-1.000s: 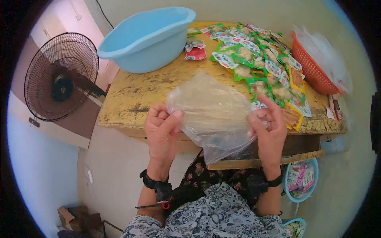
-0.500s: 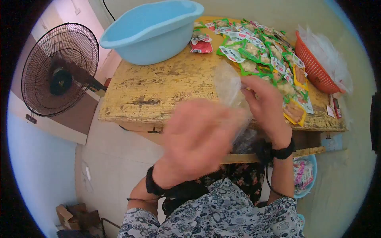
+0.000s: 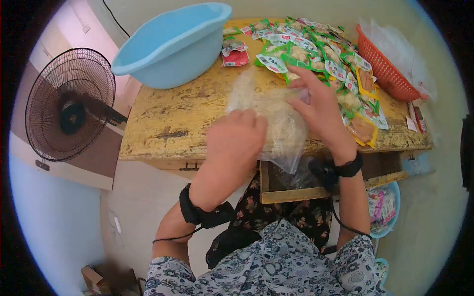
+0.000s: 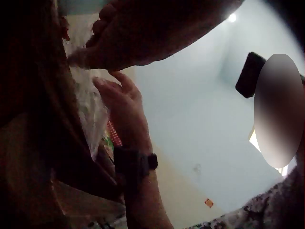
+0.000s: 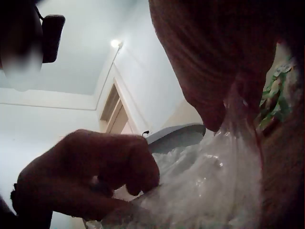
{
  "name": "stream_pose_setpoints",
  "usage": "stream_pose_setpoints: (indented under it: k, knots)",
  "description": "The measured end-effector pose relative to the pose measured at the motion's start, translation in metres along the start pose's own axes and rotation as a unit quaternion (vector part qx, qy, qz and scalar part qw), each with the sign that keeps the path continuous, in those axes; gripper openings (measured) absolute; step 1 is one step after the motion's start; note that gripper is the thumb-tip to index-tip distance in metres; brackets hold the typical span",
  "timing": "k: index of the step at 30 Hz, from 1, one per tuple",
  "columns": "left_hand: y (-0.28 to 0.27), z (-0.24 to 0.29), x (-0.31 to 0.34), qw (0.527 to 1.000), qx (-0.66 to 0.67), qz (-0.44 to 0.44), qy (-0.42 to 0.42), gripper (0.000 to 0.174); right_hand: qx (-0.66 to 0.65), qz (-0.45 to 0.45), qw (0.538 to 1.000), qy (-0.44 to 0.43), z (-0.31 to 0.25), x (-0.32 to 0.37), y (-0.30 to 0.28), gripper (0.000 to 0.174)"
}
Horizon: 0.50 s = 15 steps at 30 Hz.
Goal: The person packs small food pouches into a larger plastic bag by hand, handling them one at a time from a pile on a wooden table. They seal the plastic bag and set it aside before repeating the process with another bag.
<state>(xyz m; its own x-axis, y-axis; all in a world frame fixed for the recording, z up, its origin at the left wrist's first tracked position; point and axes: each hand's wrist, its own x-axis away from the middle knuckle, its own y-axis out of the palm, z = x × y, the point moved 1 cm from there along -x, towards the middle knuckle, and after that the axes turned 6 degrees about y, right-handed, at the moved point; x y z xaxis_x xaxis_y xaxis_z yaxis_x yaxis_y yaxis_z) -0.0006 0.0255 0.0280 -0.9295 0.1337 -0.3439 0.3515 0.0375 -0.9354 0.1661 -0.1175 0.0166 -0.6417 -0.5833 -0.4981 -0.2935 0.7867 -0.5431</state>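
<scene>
A clear plastic bag [image 3: 281, 123] is stretched between my two hands over the front edge of the yellow wooden table [image 3: 168, 113]. My left hand [image 3: 234, 140], its back to the head camera, grips the bag's left side with curled fingers. At the other side, my right hand [image 3: 323, 111] pinches the bag's edge between thumb and fingers. In the right wrist view the film [image 5: 205, 181] hangs gathered from the pinch. Beyond my right hand lie many green-edged food packets [image 3: 298, 53].
A blue basin [image 3: 173, 54] stands at the back left, beside a red packet [image 3: 235, 58]. At the right is a red basket [image 3: 387, 64] holding clear plastic. Below the table edge an open drawer [image 3: 296, 196] holds clear film. A fan [image 3: 69, 103] stands at far left.
The bag was spread flat between both hands. My left hand then swept right to my right hand, and has since moved back left, with the bag spread between them again.
</scene>
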Motion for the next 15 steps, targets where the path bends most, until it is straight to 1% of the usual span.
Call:
stream_pose_setpoints:
  k: [2,3,5,6,8,9,12,14,15]
  knots:
    - [-0.007,0.009,-0.011,0.995,-0.016,0.032,0.096,0.017,0.005,-0.021,1.000,0.001,0.002,-0.006,0.000,0.062]
    - [-0.003,0.008,-0.014,0.993,0.007,0.022,0.116,0.017,0.008,-0.032,0.999,0.003,0.002,-0.006,0.000,0.064]
    - [0.006,0.005,-0.022,0.986,0.050,0.004,0.158,0.017,0.024,-0.003,1.000,0.012,0.005,-0.006,-0.001,0.065]
    - [0.009,0.003,-0.024,0.991,0.086,-0.028,0.103,0.017,0.032,0.012,0.999,0.016,0.005,-0.007,-0.002,0.066]
    - [0.013,-0.005,-0.025,0.984,0.154,-0.092,-0.012,0.018,-0.038,0.048,0.994,0.087,-0.001,0.005,-0.009,0.067]
    - [0.015,-0.009,-0.023,0.983,0.168,-0.069,-0.026,0.019,-0.073,0.066,0.988,0.121,-0.006,0.014,-0.012,0.067]
    - [0.020,-0.017,-0.014,0.972,0.226,-0.012,-0.063,0.020,0.003,0.151,0.981,0.124,-0.010,0.047,-0.023,0.052]
    - [0.022,-0.019,-0.012,0.957,0.278,0.014,-0.076,0.019,0.128,0.127,0.978,0.105,-0.017,0.067,-0.026,0.037]
    - [0.024,-0.018,-0.013,0.956,0.280,0.029,-0.078,0.019,0.189,0.116,0.971,0.093,-0.020,0.076,-0.027,0.030]
